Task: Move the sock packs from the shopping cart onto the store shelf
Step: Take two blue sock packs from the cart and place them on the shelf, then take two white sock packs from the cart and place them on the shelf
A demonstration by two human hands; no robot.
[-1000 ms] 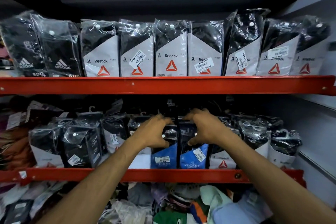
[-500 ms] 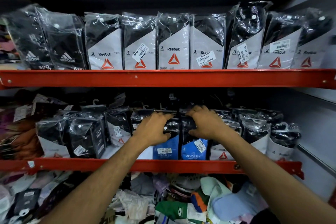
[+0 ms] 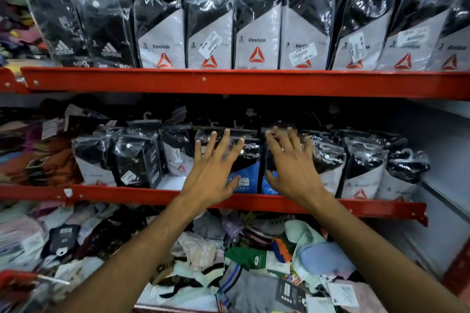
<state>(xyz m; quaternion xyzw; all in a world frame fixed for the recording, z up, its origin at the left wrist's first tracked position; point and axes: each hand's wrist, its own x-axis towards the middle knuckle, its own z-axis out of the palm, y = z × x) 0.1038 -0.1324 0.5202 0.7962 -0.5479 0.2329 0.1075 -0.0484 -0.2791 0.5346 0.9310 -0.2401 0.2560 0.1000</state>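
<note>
Two blue-and-black sock packs [image 3: 250, 172] stand side by side on the middle red shelf [image 3: 127, 194], between black-and-white packs. My left hand [image 3: 216, 170] hovers in front of the left blue pack with its fingers spread. My right hand [image 3: 292, 167] is spread the same way in front of the right blue pack and hides most of it. Neither hand holds anything. The shopping cart is out of sight.
The upper red shelf [image 3: 254, 82] carries a full row of upright black-and-white sock packs [image 3: 258, 30]. More packs [image 3: 137, 160] fill the middle shelf on both sides. Below lies a heap of loose socks and clothes [image 3: 203, 256]. A grey wall [image 3: 447, 160] closes the right side.
Both hands let go of the two blue packs, opened their fingers and drew back a little. The camera has tilted downward and nearer.
</note>
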